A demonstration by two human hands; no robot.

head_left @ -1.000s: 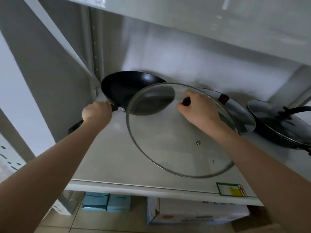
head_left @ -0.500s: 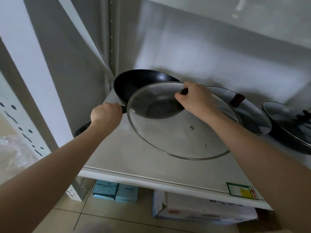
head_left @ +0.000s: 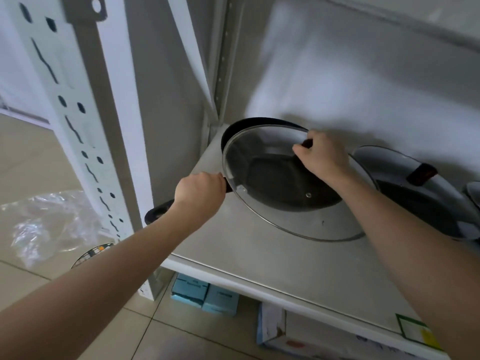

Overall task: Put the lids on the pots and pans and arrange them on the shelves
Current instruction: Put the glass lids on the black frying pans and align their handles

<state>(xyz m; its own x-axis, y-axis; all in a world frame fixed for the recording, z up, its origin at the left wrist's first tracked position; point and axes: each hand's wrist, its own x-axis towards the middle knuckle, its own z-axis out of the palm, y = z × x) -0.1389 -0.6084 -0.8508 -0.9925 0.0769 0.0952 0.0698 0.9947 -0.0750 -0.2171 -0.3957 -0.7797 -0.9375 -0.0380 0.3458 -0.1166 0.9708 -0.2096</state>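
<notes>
A black frying pan sits at the back left corner of the white shelf. My left hand is closed around its black handle, which sticks out over the shelf's left side. My right hand grips the dark knob of a large glass lid. The lid is tilted, its far edge over the pan and its near edge low above the shelf. It covers most of the pan but is not seated on the rim.
To the right stands a second pan with a glass lid and a dark red knob. A perforated upright post rises on the left. Blue boxes and a cardboard box lie below; clear plastic wrap is on the floor.
The glass lid has moved left and back, further over the black pan. The camera has swung left, so the pan at the far right has dropped out of view.
</notes>
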